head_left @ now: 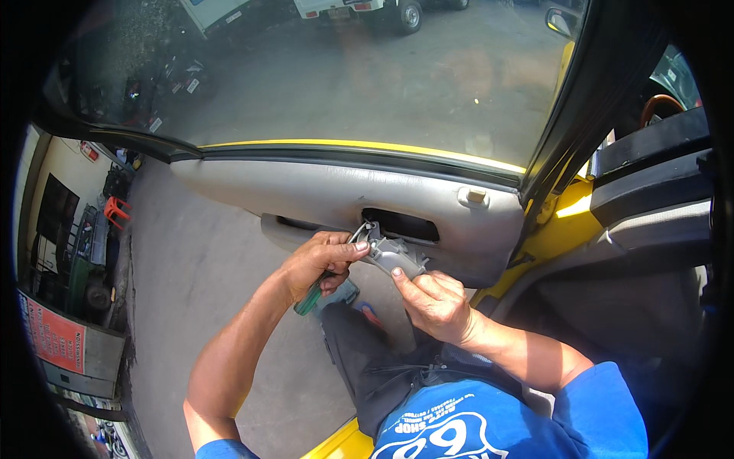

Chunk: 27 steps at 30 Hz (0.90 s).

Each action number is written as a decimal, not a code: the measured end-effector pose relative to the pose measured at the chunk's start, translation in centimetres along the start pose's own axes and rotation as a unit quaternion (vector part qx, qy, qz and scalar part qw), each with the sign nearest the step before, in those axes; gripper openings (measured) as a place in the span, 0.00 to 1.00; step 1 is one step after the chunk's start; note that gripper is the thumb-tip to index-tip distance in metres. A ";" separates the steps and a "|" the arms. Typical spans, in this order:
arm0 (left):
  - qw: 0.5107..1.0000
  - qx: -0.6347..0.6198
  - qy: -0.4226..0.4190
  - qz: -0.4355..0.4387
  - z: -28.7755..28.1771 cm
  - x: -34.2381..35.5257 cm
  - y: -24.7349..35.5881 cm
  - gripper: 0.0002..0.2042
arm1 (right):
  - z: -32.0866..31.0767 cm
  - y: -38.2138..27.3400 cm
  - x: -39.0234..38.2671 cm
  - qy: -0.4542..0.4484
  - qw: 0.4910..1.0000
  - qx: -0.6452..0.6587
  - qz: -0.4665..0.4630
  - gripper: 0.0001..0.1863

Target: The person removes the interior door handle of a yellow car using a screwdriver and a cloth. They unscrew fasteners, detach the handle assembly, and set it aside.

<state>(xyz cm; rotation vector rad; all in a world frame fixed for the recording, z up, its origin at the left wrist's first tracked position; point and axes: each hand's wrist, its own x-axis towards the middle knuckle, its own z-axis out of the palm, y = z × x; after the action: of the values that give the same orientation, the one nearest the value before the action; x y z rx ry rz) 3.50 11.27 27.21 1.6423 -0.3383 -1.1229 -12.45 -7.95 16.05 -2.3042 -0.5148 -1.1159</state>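
Note:
A grey plastic inside door handle is held just in front of the dark opening in the car door's grey trim panel. My right hand grips it from the right, thumb on its face. My left hand is closed at the handle's left end, its thumb pressed near a thin metal rod or cable by the opening. From under the left hand's curled fingers sticks a green tool grip; the tool's other end is hidden.
The yellow door stands open, its window glass above the panel. A small beige knob sits at the panel's upper right. A door pocket juts out below. Right is the yellow door frame; far left, a red plastic chair.

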 end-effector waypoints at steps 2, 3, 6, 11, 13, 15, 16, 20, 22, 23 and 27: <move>1.000 -0.012 0.007 -0.008 0.2 0.1 -0.1 0.25 | 0.2 0.0 -0.2 0.010 1.000 -0.001 -0.009 0.30; 1.000 -0.012 0.019 -0.012 0.3 0.1 -0.1 0.25 | 0.2 0.1 -0.1 0.005 1.000 -0.001 -0.005 0.30; 0.999 0.039 0.036 -0.001 0.9 0.2 -0.1 0.27 | 0.1 0.2 0.1 0.020 1.000 0.006 -0.013 0.29; 0.979 0.198 0.055 -0.007 0.6 0.0 1.0 0.28 | -0.9 0.1 0.6 -0.033 0.999 -0.016 -0.007 0.31; 0.965 0.255 0.063 -0.017 0.0 0.2 1.4 0.28 | -1.2 -0.2 0.8 -0.045 0.999 -0.022 0.003 0.31; 0.960 0.274 0.056 -0.025 -0.6 0.5 1.4 0.29 | -1.2 -0.8 1.1 -0.041 0.999 -0.020 0.019 0.32; 0.970 0.240 0.040 -0.017 -0.8 0.8 1.2 0.29 | -1.2 -0.9 1.2 -0.037 0.999 -0.018 0.029 0.32; 0.998 0.057 -0.031 0.017 -0.7 1.1 -0.8 0.27 | -1.5 -0.7 1.9 -0.017 0.997 0.052 0.060 0.27; 0.999 -0.010 -0.039 0.034 -0.1 1.2 -1.5 0.27 | -2.0 -0.3 2.1 -0.020 0.994 0.080 0.069 0.26; 0.998 -0.023 -0.033 0.039 0.2 1.1 -1.5 0.27 | -2.1 -0.3 2.2 -0.031 0.994 0.079 0.071 0.26; 0.973 0.227 0.024 -0.014 -0.1 0.6 1.3 0.31 | -1.8 -1.4 2.4 -0.022 0.991 0.101 0.088 0.26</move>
<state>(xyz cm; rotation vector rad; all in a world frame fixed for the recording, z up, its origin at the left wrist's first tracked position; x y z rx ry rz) 4.33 10.41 28.08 2.0758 -0.5740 -1.0771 -12.87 -7.66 19.34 -2.1550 -0.4125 -0.8877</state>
